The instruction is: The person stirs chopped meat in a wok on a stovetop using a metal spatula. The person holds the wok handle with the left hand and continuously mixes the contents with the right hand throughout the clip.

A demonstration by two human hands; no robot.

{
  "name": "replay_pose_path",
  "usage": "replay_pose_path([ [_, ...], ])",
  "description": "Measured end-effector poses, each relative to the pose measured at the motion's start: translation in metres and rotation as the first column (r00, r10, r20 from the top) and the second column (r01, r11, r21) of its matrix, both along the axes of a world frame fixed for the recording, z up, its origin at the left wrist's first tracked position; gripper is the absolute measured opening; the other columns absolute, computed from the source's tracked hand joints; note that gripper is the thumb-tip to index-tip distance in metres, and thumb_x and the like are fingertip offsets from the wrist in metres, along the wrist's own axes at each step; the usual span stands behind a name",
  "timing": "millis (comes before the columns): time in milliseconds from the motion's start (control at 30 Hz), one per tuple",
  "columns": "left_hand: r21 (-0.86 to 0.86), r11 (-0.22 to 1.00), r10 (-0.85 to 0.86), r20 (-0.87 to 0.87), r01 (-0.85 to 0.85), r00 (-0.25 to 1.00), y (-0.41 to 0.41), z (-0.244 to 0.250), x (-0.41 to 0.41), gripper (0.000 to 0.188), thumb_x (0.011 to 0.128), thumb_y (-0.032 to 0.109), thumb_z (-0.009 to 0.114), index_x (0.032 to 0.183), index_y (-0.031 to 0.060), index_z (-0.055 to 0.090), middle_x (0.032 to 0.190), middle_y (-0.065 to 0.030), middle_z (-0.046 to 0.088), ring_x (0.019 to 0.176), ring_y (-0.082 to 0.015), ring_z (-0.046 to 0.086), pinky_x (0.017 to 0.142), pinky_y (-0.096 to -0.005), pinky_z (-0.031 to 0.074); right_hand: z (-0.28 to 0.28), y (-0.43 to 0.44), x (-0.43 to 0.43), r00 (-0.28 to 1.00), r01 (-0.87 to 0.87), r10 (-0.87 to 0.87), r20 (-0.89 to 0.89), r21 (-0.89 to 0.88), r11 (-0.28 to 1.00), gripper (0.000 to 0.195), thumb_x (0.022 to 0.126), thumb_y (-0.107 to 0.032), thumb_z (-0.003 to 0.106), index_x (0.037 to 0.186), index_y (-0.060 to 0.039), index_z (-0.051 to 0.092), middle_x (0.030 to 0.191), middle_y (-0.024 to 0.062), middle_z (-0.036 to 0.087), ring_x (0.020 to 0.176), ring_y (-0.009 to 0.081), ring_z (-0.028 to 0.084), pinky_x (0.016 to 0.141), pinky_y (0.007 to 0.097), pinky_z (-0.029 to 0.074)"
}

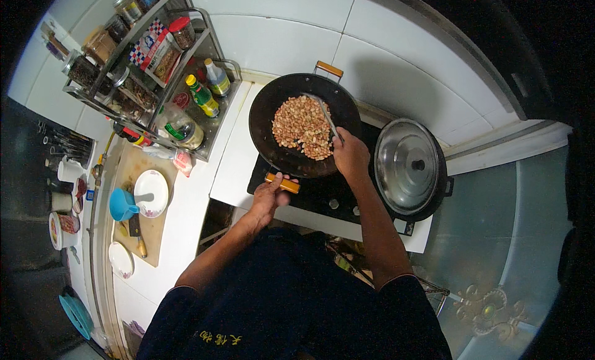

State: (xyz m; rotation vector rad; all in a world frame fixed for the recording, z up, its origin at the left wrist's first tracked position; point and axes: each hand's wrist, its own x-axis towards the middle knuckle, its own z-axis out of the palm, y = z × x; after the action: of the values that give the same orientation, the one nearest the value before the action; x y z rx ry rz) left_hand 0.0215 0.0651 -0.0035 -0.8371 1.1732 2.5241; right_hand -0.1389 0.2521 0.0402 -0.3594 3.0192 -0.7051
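Note:
A dark wok (267, 148) with two wooden-grip handles sits over the black stove top, tilted slightly in view. Peanuts (297, 118) lie heaped inside it. My left hand (268, 195) is closed around the near wooden handle (289, 185) of the wok. In my right hand (352, 156), over the wok's right rim, is the grey handle of a metal spatula (324, 110); its far end reaches among the peanuts at their upper right side. The exact shape of the spatula's blade is hard to make out.
Right of the wok stands a second dark pan with a glass lid (395, 174). A metal rack (211, 141) with jars and bottles stands at the upper left. Below it, a cutting board (153, 251) bears a white plate (151, 206), a blue scoop (122, 203) and a cleaver (135, 226).

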Motion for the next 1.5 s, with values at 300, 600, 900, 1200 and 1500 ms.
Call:
replay_pose_path([
  [300,0.01,1.0,-0.026,-0.002,0.026,1.0,-0.009,-0.013,0.0,0.036,0.096,0.04,0.061,0.109,0.0071,0.062,0.104,-0.0072,0.071,0.064,-0.0114,0.056,0.052,-0.0244,0.045,0.021,0.011,0.042,0.969,-0.227,0.198,0.146,0.222,0.948,0.034,0.094,-0.025,0.057,0.125,-0.0114,0.062,0.096,0.0169,0.065,0.089,0.0342,0.064,0.079,0.046,0.05],
  [600,0.063,0.998,-0.016,0.018,0.015,1.0,-0.011,-0.02,0.0,0.034,0.096,0.039,0.06,0.108,0.0079,0.064,0.103,-0.0064,0.071,0.058,-0.0106,0.051,0.053,-0.0255,0.044,0.12,0.066,0.094,0.949,-0.26,0.188,0.253,0.29,0.921,0.027,0.094,-0.026,0.056,0.116,-0.0107,0.062,0.09,0.0158,0.064,0.087,0.0349,0.064,0.077,0.0513,0.05],
  [900,0.031,0.997,-0.069,0.04,0.068,0.997,-0.013,-0.007,-0.002,0.036,0.098,0.04,0.058,0.11,0.0063,0.062,0.076,-0.0032,0.06,0.057,-0.0115,0.048,0.058,-0.0289,0.043,0.022,0.01,0.04,0.989,-0.098,0.06,0.135,0.292,0.951,0.031,0.095,-0.027,0.056,0.121,-0.0109,0.062,0.093,0.017,0.067,0.086,0.0337,0.066,0.075,0.0495,0.051],
  [1200,0.049,0.998,-0.042,0.005,0.042,0.999,-0.013,0.001,-0.001,0.036,0.097,0.04,0.059,0.11,0.0067,0.06,0.103,-0.0102,0.07,0.056,-0.0103,0.045,0.059,-0.0292,0.044,0.026,-0.006,0.003,0.986,0.11,-0.105,0.127,-0.031,0.993,0.04,0.094,-0.029,0.056,0.128,-0.0093,0.061,0.115,0.0176,0.067,0.104,0.034,0.064,0.092,0.0433,0.048],
  [1500,0.013,0.999,-0.034,0.005,0.034,0.999,-0.012,-0.004,0.0,0.043,0.099,0.043,0.055,0.114,0.0029,0.058,0.097,-0.0087,0.067,0.056,-0.0127,0.045,0.058,-0.0303,0.043,0.022,0.015,0.046,0.982,-0.159,0.144,0.12,0.127,0.979,0.031,0.095,-0.028,0.056,0.119,-0.0092,0.065,0.094,0.0184,0.068,0.086,0.0364,0.066,0.08,0.0483,0.051],
])
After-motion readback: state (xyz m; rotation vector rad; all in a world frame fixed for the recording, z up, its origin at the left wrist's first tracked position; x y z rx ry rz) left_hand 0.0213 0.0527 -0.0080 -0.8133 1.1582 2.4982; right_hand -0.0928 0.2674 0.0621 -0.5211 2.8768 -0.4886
